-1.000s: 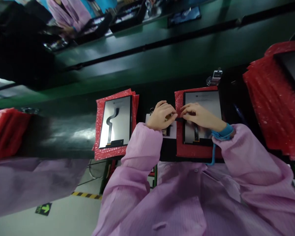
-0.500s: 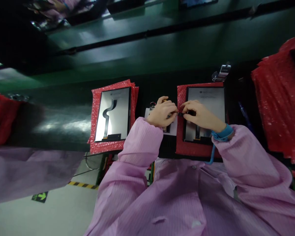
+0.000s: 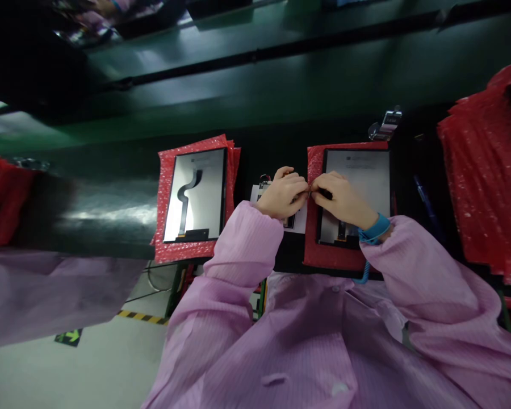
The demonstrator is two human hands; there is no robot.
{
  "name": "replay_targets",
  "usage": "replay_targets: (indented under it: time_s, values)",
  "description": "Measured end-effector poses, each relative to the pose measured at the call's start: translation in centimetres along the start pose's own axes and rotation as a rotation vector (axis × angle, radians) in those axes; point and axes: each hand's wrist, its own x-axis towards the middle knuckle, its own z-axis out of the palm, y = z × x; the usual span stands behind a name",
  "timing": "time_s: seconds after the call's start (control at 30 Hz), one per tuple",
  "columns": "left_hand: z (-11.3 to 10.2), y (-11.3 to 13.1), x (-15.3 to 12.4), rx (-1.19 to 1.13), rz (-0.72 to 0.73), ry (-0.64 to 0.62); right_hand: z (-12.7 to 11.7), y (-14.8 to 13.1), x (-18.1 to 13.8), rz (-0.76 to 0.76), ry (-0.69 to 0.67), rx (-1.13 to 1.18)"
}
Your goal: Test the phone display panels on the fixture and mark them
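My left hand (image 3: 282, 195) and my right hand (image 3: 341, 197) meet fingertip to fingertip at the left edge of a display panel (image 3: 368, 173) that lies on a red bubble-wrap sheet (image 3: 313, 250). Both hands are pinched shut on something small and dark that I cannot make out. Under my left hand lies a small white fixture (image 3: 298, 222) with a dark part on it. My right wrist wears a blue strap with a coiled cord (image 3: 373, 230). A second display panel (image 3: 196, 193) with a black flex cable rests on another red sheet (image 3: 166, 199) to the left.
A stack of red bubble-wrap sheets (image 3: 485, 182) fills the right side, another (image 3: 4, 193) the far left. A small metal clip (image 3: 387, 122) stands behind the right panel. A green conveyor (image 3: 238, 85) runs across the back. A pink sleeve of another person (image 3: 46, 301) is at lower left.
My hands have drawn a little closer together at the panel's left edge. The view has shifted slightly downward; the panels have stayed in place.
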Motion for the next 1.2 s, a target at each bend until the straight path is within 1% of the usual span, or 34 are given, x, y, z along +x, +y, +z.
replay_targets:
  time_s: [0.37,0.43,0.5,0.53,0.57,0.6,0.63,0.67,0.7,0.73,0.77,0.8,0.83,0.87,0.9,0.97,1.03,1.1,1.2]
  values:
    - [0.6,0.1,0.1,0.016,-0.01,0.026,-0.3,-0.3,-0.1,0.054,-0.043,-0.023]
    - [0.4,0.0,0.1,-0.011,-0.023,0.037,-0.7,-0.4,-0.1,0.061,-0.047,0.012]
    - [0.1,-0.3,-0.1,-0.043,-0.057,0.084,-1.5,-0.6,-0.1,0.073,-0.061,0.094]
    - [-0.1,-0.4,-0.2,-0.053,-0.09,0.141,-2.0,-0.6,-0.1,0.087,-0.071,0.157]
    - [-0.2,-0.6,-0.4,-0.056,-0.131,0.232,-2.6,-0.6,-0.2,0.11,-0.07,0.231]
    - [-0.2,-0.7,-0.5,-0.051,-0.179,0.349,-3.2,-0.4,-0.2,0.141,-0.046,0.298]
    - [-0.2,-0.7,-0.7,-0.037,-0.232,0.484,-3.7,0.0,-0.2,0.177,0.007,0.343]
    - [-0.1,-0.5,-0.8,-0.015,-0.287,0.62,-4.3,0.6,-0.2,0.215,0.096,0.35]
    - [0.0,-0.1,-0.9,0.013,-0.337,0.736,-4.8,1.4,-0.2,0.257,0.208,0.309]
    - [0.3,0.6,-1.0,0.039,-0.374,0.812,-5.2,2.4,-0.2,0.306,0.334,0.221]
    - [0.6,1.5,-1.1,0.06,-0.391,0.841,-5.6,3.4,-0.2,0.36,0.449,0.103]
    - [1.1,2.6,-1.2,0.072,-0.385,0.826,-5.9,4.5,-0.1,0.418,0.535,-0.018]
    - [1.6,3.9,-1.4,0.073,-0.349,0.772,-6.1,5.6,-0.1,0.478,0.59,-0.12]
    - [2.3,5.3,-1.6,0.063,-0.292,0.686,-6.3,6.6,-0.1,0.532,0.613,-0.194]
    - [3.1,6.6,-2.0,0.052,-0.236,0.584,-6.3,7.4,-0.1,0.573,0.611,-0.235]
    - [4.8,8.9,-2.9,0.049,-0.162,0.384,-6.3,8.7,-0.1,0.608,0.583,-0.255]
    - [6.4,10.3,-3.8,0.06,-0.12,0.241,-6.1,9.4,-0.1,0.595,0.583,-0.256]
    - [7.6,10.7,-4.5,0.074,-0.116,0.182,-5.9,10.0,0.1,0.552,0.608,-0.248]
    - [8.3,10.4,-5.0,0.082,-0.155,0.172,-5.7,10.9,0.6,0.512,0.629,-0.212]
